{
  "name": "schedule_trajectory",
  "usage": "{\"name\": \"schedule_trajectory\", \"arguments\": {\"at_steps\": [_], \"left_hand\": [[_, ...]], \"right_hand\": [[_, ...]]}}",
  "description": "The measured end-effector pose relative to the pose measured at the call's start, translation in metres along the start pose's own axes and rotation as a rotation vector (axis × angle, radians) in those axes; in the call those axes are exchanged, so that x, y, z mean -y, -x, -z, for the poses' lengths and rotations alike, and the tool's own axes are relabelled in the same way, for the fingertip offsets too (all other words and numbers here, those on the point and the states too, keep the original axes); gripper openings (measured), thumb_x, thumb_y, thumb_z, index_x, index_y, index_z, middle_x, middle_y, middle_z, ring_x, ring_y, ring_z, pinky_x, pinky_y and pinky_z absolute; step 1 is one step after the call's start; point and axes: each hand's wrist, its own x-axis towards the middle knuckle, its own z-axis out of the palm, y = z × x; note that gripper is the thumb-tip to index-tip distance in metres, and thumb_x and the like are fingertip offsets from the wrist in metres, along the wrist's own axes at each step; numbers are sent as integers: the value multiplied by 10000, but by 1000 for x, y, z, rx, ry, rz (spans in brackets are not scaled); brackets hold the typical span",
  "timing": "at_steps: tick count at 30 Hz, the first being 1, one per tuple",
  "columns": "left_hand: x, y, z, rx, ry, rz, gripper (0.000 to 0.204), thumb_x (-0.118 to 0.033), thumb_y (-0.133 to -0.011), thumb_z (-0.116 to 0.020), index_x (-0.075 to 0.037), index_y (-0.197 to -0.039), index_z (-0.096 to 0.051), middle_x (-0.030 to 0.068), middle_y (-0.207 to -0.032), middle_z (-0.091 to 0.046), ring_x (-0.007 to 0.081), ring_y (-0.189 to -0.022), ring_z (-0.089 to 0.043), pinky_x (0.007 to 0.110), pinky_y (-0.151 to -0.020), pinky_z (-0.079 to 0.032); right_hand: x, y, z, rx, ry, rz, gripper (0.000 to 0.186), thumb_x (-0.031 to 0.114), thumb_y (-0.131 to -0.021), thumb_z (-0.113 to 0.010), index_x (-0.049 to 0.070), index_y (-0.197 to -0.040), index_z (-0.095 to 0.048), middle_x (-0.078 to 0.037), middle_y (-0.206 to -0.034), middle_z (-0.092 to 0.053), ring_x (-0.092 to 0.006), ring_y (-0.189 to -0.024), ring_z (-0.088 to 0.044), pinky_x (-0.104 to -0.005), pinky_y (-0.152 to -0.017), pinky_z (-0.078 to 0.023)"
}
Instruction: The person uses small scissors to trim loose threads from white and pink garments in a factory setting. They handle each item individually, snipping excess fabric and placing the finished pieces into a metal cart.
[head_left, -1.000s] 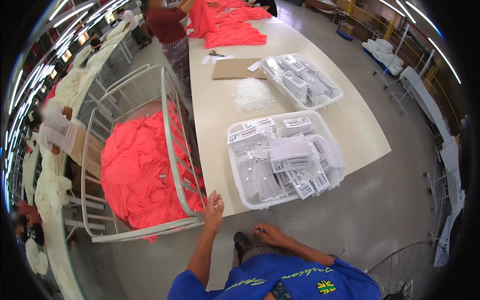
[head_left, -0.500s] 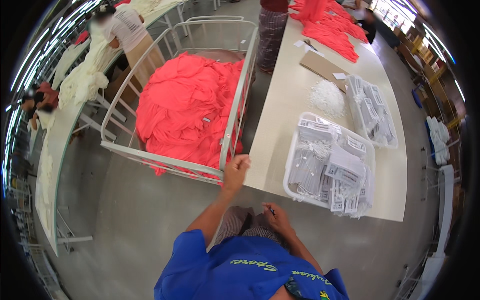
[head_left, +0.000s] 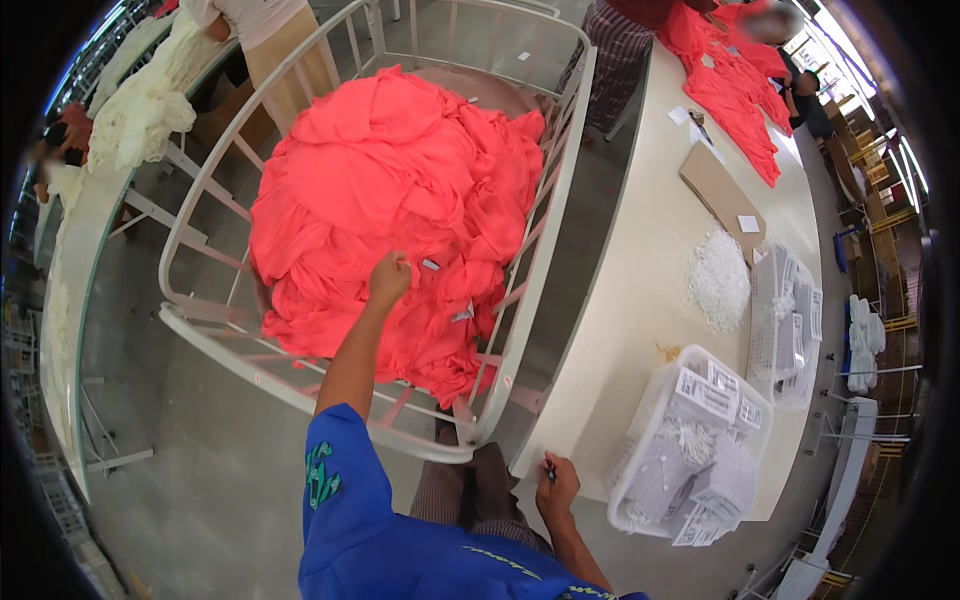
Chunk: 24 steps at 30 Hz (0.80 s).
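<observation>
Coral-red cloth (head_left: 400, 170) lies heaped in a pale metal-railed cart (head_left: 258, 379), left of the long cream worktop (head_left: 605, 390). Of the two hands, the left hand (head_left: 390, 278) is over the near middle of the heap with its fingers curled inward; I cannot tell whether it touches or pinches the fabric. A small pale label (head_left: 430, 264) sits on the cloth just right of it. The right hand (head_left: 557, 490) is by the near left corner of the worktop, its fingers pressed around a small dark object (head_left: 549, 469), too small to identify. On the worktop's near right part stands a white plastic basket (head_left: 628, 456) packed with printed white tags (head_left: 722, 482); a second, similar basket (head_left: 758, 350) stands beyond it. Farther left lies a mound of small white pieces (head_left: 719, 283), then a brown cardboard sheet (head_left: 715, 186). More coral cloth (head_left: 718, 88) is spread at the worktop's far end.
</observation>
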Motion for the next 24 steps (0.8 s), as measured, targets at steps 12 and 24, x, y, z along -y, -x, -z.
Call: {"name": "schedule_trajectory", "arguments": {"at_steps": [12, 24], "left_hand": [[14, -121, -16, -124, -246, 39, 398, -213, -834, -615, -76, -1208, -587, 172, -1233, -554, 347, -1152, -511, 410, -956, -431], [-72, -86, 58, -480, 595, -52, 229, -88, -901, -568, 24, -1091, -629, -10, -851, -597, 60, -700, -501, 206, -631, -446]], "right_hand": [[6, -22, -17, -147, 250, 47, 169, 9, -749, -595, 34, -913, -625, -79, -650, -547, -240, -547, -539, -325, -511, -429], [9, -19, -15, -183, 251, 66, 147, 28, -725, -617, 58, -868, -631, -90, -624, -529, -270, -546, -536, -346, -504, -430]]}}
